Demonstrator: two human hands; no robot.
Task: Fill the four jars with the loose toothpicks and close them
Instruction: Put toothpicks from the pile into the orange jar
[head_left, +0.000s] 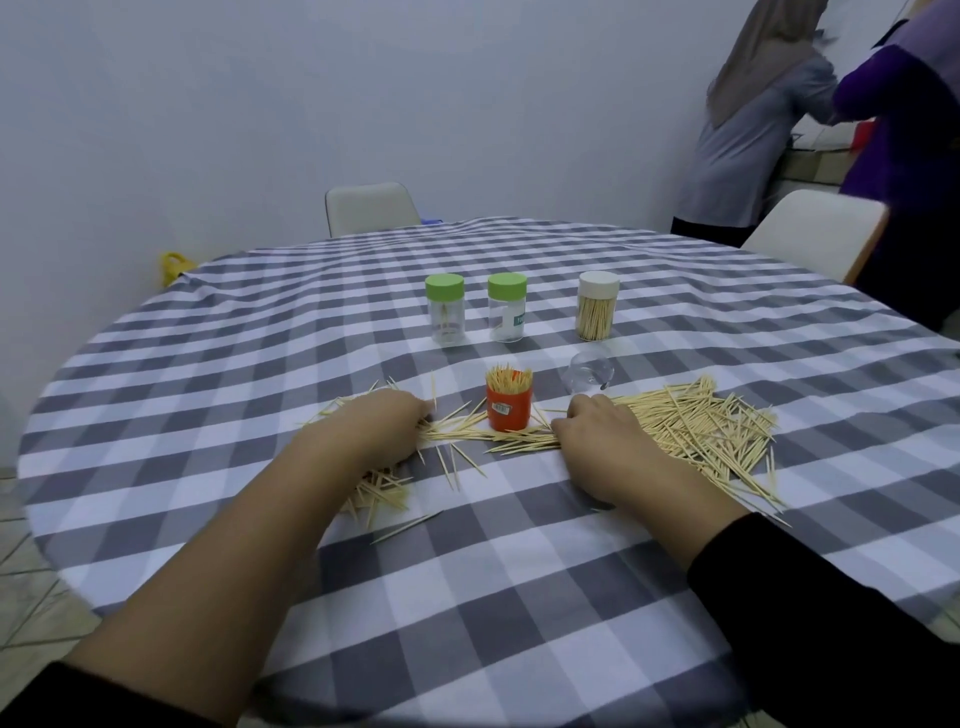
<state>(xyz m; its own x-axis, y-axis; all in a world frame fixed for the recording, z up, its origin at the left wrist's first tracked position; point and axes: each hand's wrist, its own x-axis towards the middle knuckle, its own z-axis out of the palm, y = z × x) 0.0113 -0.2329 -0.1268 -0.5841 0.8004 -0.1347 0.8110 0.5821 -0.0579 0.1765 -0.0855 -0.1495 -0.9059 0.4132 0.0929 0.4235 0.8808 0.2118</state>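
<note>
Orange jar (508, 410) upright, open, between both hands; right hand (605, 441) nearer. Fingers curled on loose toothpicks (696, 431); grip unclear.

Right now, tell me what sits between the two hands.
In the head view, the open orange jar, packed with upright toothpicks, stands between the left hand and the right hand, with loose toothpicks scattered around its base.

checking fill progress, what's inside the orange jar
The orange jar stands open, packed with upright toothpicks whose tips stick out above its rim. Its opaque wall hides how far down they go.
</note>
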